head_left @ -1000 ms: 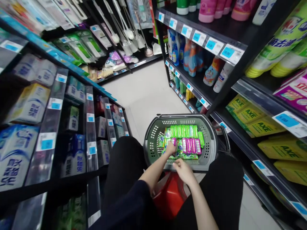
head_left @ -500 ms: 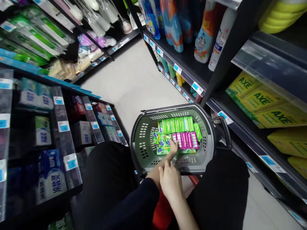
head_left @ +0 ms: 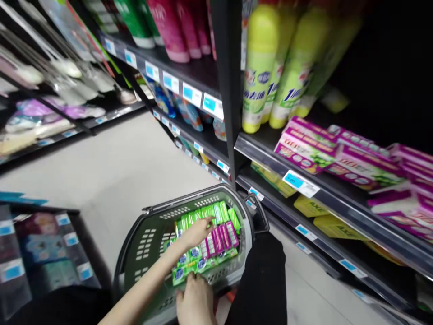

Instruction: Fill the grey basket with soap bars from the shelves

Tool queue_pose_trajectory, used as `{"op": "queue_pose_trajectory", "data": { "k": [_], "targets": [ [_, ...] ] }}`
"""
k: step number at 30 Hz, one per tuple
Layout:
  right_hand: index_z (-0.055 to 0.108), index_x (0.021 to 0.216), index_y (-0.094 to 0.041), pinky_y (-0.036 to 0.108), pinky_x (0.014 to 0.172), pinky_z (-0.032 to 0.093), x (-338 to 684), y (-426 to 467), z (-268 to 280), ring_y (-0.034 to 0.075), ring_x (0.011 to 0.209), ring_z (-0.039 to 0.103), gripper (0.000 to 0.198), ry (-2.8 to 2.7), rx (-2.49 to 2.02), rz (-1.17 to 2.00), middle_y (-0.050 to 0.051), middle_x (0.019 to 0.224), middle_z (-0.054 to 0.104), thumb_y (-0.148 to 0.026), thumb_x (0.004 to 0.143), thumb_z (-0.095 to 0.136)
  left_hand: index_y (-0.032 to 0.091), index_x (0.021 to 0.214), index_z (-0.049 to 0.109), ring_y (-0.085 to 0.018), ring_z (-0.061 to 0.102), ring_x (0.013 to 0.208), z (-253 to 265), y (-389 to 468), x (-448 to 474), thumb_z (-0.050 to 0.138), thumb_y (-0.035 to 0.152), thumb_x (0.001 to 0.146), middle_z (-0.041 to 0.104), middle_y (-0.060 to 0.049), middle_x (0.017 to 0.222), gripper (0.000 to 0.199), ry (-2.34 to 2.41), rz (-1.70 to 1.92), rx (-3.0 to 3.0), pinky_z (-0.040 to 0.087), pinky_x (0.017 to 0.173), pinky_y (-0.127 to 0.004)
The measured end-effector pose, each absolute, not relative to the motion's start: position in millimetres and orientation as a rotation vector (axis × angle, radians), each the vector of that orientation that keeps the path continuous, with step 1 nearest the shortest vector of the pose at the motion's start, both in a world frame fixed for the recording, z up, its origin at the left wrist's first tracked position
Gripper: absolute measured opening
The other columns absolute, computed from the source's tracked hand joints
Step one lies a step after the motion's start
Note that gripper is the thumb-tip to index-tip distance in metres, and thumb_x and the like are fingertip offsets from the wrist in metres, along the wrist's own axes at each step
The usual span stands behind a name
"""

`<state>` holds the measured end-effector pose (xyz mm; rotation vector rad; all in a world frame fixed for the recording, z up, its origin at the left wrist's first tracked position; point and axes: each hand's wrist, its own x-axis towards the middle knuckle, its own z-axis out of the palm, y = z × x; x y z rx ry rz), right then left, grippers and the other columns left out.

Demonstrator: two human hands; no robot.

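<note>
A grey-green shopping basket with perforated sides sits between my knees. Inside lie rows of green packs, purple-and-white packs and green packs with blue round labels. My left hand reaches across the basket, over where the green and purple rows meet. Its fingers point to the right, and nothing shows in them. Whether they touch a pack is unclear. At the near side of the basket is my right hand, its thumb apart from its loosely bent fingers. The fingertips are hidden, with no held thing visible.
Shelving on the right holds yellow spray cans, purple boxes and yellow AXE packs. Pink bottles stand higher up. A low shelf is at the left, and light floor stretches beyond the basket.
The view has turned right, bringing spray cans and purple boxes in. My left hand has shifted from beside the purple packs toward the green row. My right hand has come off my left forearm.
</note>
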<state>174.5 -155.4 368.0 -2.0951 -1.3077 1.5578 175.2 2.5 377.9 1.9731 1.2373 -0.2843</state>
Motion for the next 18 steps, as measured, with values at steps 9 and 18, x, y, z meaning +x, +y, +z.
{"op": "queue_pose_trajectory", "data": {
  "k": [9, 18],
  "targets": [
    [0.071, 0.11, -0.014, 0.046, 0.094, 0.05, 171, -163, 356, 0.035, 0.107, 0.068, 0.03, -1.248, -1.938, 1.477, 0.016, 0.105, 0.074, -0.017, 0.082, 0.061, 0.014, 0.127, 0.054, -0.025, 0.057, 0.115, 603, 32, 336, 0.058, 0.018, 0.089, 0.063, -0.011, 0.123, 0.038, 0.576, 0.607, 2.752, 0.047, 0.104, -0.039],
    [0.063, 0.077, -0.022, 0.035, 0.073, 0.051, 172, -150, 328, 0.026, 0.08, 0.07, 0.017, -0.786, -1.684, 1.398, 0.008, 0.085, 0.074, -0.022, 0.085, 0.048, 0.009, 0.122, 0.058, -0.036, 0.052, 0.121, 605, 39, 392, 0.068, 0.029, 0.086, 0.057, -0.02, 0.126, 0.042, 0.492, 0.2, 3.351, 0.046, 0.099, -0.047]
  ]
}}
